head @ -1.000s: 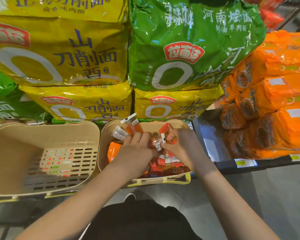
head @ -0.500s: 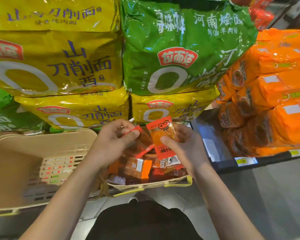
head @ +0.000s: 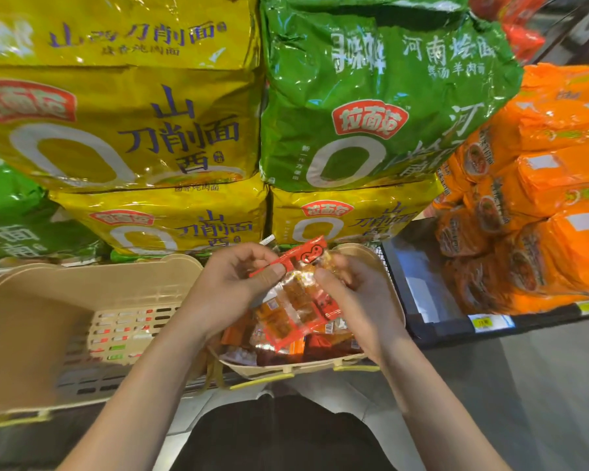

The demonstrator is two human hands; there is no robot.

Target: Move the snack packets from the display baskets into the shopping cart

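both hands are raised above the right basket (head: 393, 294), which is full of packets (head: 323, 345). the left hand (head: 225, 290) pinches a red packet (head: 300, 258) by its edge; the right hand (head: 357, 294) curls round what looks like a clear-fronted packet (head: 293, 314) hanging below. the left basket (head: 82, 283) sits beside, under yellow bags (head: 170, 226).

Above the right basket (head: 397, 294) of snacks, the left hand (head: 228, 287) and right hand (head: 357, 294) pinch snack packets (head: 296, 294).
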